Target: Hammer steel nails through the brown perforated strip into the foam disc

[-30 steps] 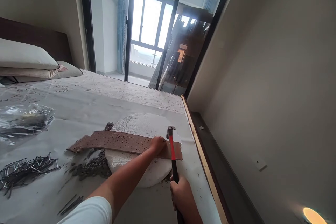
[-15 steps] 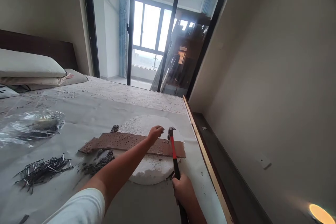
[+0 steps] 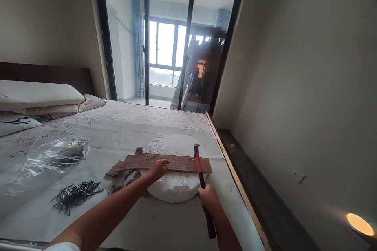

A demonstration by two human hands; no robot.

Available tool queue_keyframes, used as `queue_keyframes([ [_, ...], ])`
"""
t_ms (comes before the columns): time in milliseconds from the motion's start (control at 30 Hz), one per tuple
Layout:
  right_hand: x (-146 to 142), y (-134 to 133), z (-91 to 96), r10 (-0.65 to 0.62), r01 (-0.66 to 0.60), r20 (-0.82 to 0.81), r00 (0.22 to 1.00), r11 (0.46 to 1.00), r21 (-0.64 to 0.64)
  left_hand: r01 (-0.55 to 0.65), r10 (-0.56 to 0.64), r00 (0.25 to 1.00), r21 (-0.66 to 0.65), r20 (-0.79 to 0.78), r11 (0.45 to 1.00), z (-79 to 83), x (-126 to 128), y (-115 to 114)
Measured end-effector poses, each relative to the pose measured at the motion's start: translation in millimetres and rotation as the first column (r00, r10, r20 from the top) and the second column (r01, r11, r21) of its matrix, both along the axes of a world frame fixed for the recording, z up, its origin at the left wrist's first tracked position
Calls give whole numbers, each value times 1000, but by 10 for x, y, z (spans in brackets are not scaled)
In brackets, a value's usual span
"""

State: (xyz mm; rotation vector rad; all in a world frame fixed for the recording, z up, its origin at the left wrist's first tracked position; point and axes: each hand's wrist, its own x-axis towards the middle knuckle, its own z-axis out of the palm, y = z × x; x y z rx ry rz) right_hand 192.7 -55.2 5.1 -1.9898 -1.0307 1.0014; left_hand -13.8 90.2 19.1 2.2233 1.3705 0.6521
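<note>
My right hand (image 3: pixel 209 198) is wrapped around the black grip of a claw hammer (image 3: pixel 201 172) with a red neck. The hammer's head is over the right part of a brown board (image 3: pixel 176 162) dotted with rows of small holes. A few bright nail heads (image 3: pixel 191 159) show on the board beside it. Over the board's middle is my left hand (image 3: pixel 159 168), fingers loosely bent and apart, with nothing visible in them. The board lies across a round white foam block (image 3: pixel 172 190). A pile of loose nails (image 3: pixel 77 194) lies to the left.
A clear plastic bag (image 3: pixel 59 155) with dark contents lies on the covered bed (image 3: pixel 123 129). Dark crumbly lumps (image 3: pixel 129 176) sit by the board's left end. A wooden rail (image 3: pixel 235 176) edges the bed on the right, near the wall. Pillows (image 3: pixel 38 96) are stacked at the far left.
My left hand has drawn back leftward and toward me along the board, away from the hammer head. The hammer stays in my right hand over the board's right part. The view has tilted.
</note>
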Motion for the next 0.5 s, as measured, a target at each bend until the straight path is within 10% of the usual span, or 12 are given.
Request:
queue_keyframes([
  [300,-45,-71,40,-41,50,-184,982,998,45,17,-19,996,23,83,1000,16,-538,-342],
  [500,-40,-112,31,-72,87,-249,966,995,48,-185,181,980,45,87,982,36,-1200,-646],
])
